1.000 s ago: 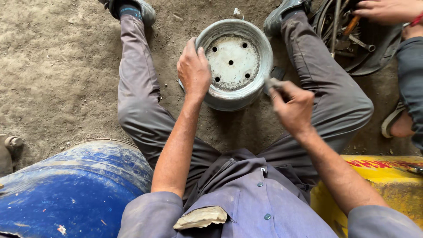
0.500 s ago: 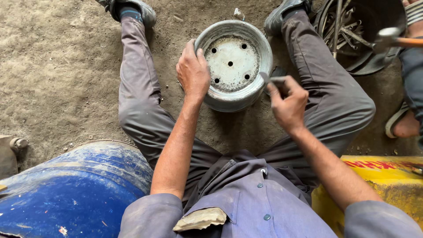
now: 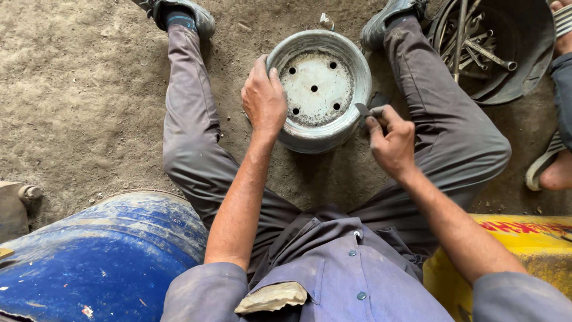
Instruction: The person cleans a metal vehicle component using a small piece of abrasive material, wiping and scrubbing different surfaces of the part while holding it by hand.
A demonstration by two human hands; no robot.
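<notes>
We sit on the dirt floor (image 3: 71, 89) beside a big blue drum (image 3: 101, 262). Between our legs lies a round metal wheel rim (image 3: 319, 89). It looks heavy, hard and dusty, so its thick edge is the best place to grab. Our left hand (image 3: 264, 98) grips that edge. Our right hand (image 3: 390, 140) pinches a small flat tool (image 3: 362, 110), maybe a scraper, against the rim.

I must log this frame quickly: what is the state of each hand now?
Left hand: closed over the rim of the round metal wheel rim.
Right hand: closed on a small grey tool at the rim's edge.
</notes>
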